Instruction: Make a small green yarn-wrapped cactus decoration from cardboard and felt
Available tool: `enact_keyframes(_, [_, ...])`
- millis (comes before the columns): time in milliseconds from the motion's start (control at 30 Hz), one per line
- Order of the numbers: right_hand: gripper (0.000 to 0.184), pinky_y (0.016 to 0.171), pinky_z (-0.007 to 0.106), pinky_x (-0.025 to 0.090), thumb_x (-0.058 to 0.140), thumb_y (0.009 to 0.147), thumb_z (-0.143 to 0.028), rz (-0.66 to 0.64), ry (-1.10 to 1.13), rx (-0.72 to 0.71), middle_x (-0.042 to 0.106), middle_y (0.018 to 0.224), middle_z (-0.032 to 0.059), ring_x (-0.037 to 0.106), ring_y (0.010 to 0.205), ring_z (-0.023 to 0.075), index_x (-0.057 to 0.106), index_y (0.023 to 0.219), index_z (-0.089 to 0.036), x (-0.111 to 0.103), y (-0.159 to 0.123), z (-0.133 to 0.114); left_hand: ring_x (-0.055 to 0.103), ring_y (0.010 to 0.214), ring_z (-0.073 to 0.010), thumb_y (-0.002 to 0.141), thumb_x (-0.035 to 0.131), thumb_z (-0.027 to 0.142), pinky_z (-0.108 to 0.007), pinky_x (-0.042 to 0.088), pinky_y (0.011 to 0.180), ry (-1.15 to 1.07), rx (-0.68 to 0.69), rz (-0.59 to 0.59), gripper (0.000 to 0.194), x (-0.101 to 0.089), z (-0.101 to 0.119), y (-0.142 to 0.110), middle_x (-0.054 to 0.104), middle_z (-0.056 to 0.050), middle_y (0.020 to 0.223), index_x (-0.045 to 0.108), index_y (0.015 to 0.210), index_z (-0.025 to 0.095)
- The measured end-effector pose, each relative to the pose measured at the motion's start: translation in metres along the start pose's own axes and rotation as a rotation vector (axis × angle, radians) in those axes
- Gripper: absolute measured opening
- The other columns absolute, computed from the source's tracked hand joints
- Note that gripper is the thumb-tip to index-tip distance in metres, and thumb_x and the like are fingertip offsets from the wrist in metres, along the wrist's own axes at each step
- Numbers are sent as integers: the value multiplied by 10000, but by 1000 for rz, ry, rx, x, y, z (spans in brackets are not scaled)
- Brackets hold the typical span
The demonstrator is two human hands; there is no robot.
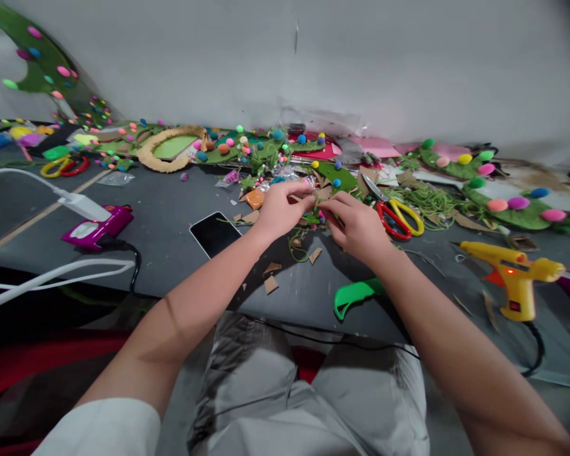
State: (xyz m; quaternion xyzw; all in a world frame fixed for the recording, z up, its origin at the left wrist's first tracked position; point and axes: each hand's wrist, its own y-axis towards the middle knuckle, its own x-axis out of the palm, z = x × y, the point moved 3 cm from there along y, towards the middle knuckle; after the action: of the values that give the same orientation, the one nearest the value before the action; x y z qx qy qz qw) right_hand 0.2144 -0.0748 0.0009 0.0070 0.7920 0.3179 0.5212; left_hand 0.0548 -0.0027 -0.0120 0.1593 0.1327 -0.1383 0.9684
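Note:
Over the middle of the dark table, my left hand (285,206) and my right hand (356,225) face each other a short gap apart. Both have thumb and fingers pinched together. Whatever is between the fingertips is too small to make out among green yarn and brown scraps behind. Just below them lie a loose loop of green yarn (298,253) and a cardboard scrap (316,255). Scissors (399,218) with red and yellow handles rest just right of my right hand. A green-handled cutter (356,294) lies partly under my right forearm. A phone (213,234) lies beside my left forearm.
A yellow glue gun (515,269) with a lit red light stands at the right, its cord trailing down. Pompom-covered green shapes (508,209) line the back near a tan wreath ring (164,166). A purple power strip (99,228) with a white plug sits left.

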Motion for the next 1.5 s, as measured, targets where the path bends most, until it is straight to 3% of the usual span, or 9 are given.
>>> enact_keyframes(167, [346, 701, 307, 486, 474, 965, -179, 68, -69, -20, 689, 1128, 87, 660, 944, 222, 688, 1230, -239, -1, -2, -1, 712, 781, -160, 881, 686, 222, -247, 580, 552, -239, -148, 34, 203, -2, -9, 4, 762, -80, 987, 732, 1075, 184])
enact_keyframes(367, [352, 756, 329, 510, 495, 953, -190, 141, 65, 28, 690, 1124, 94, 661, 942, 224, 710, 1224, -254, -1, -3, 6, 707, 794, -156, 881, 691, 241, -261, 602, 586, -328, -150, 25, 210, -4, -14, 9, 758, -78, 997, 725, 1081, 189])
enact_keyframes(567, [237, 744, 328, 507, 539, 935, -230, 128, 271, 48, 709, 999, 84, 655, 836, 201, 773, 975, -217, 0, 2, 13, 685, 723, -134, 826, 725, 219, -234, 555, 528, -401, -171, -85, 231, -5, -11, 8, 758, -73, 978, 748, 1054, 191])
enact_keyframes(733, [217, 755, 332, 510, 570, 916, -223, 40, 353, 64, 741, 933, 57, 679, 837, 204, 779, 973, -226, -1, 3, 28, 679, 680, -146, 792, 748, 228, -227, 506, 478, -238, -107, -268, 221, -2, -5, 2, 762, -74, 875, 771, 1007, 184])
enact_keyframes(867, [176, 744, 336, 485, 600, 914, -246, -11, 223, 60, 749, 907, 71, 670, 830, 218, 766, 961, -209, -4, 3, 31, 671, 673, -155, 810, 737, 259, -266, 534, 535, 30, 21, -334, 191, 2, -2, -2, 765, -70, 845, 779, 982, 187])
enact_keyframes(1000, [156, 687, 326, 446, 599, 914, -261, -2, 155, 128, 732, 875, 89, 634, 773, 215, 731, 912, -179, 1, 3, 25, 694, 765, -169, 828, 708, 228, -300, 564, 692, 233, 180, -247, 149, 3, 3, -2, 776, -71, 892, 783, 951, 189])
enact_keyframes(1100, [140, 648, 312, 432, 598, 909, -252, 30, 223, 172, 714, 818, 72, 610, 712, 197, 712, 899, -171, 6, 3, 19, 701, 799, -176, 848, 682, 212, -314, 571, 737, 252, 206, -165, 139, 1, 7, -2, 780, -66, 910, 779, 944, 187])
enact_keyframes(1333, [178, 735, 323, 472, 557, 925, -202, 47, 171, 43, 711, 968, 91, 650, 872, 225, 719, 999, -195, 4, 1, 11, 707, 810, -166, 845, 713, 227, -296, 607, 671, 19, 55, -9, 185, -2, -3, 2, 775, -87, 1047, 772, 1013, 177])
enact_keyframes(1500, [228, 715, 308, 467, 532, 955, -209, 99, 140, 9, 709, 1026, 96, 657, 887, 213, 733, 1063, -198, -1, 0, 10, 709, 785, -147, 863, 708, 215, -252, 594, 601, -246, -110, 9, 231, -2, -12, 7, 768, -82, 1030, 739, 1087, 170])
